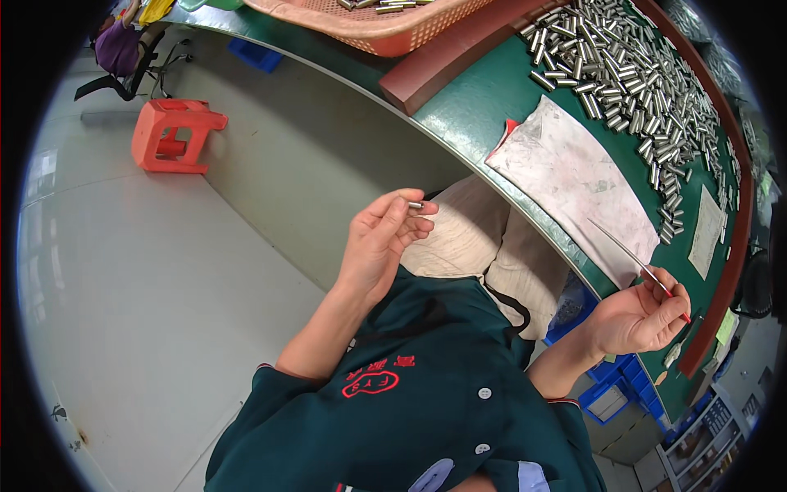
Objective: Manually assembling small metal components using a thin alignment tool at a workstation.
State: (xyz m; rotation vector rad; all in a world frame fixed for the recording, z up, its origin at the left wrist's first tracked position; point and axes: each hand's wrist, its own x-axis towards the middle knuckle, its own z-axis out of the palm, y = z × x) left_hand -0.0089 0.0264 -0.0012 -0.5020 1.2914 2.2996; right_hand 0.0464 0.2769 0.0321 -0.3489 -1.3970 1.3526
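Between the thumb and fingers of my left hand (387,228) is a small shiny metal cylinder (416,205), raised in front of my lap beside the table edge. My right hand (643,316) is closed round the red end of a thin pointed metal tool (620,246); its tip reaches over a stained white cloth (566,176) on the green table. I cannot tell the tool's exact kind. Beyond the cloth lies a big heap of similar metal cylinders (623,82), away from both hands.
A pink plastic basket (361,33) holding some cylinders stands at the top, beside a reddish-brown wooden rail (459,57). A paper slip (707,234) lies right of the cloth. Blue bins (611,394) sit below the table. A red stool (174,135) stands on the floor; a person (119,49) sits far left.
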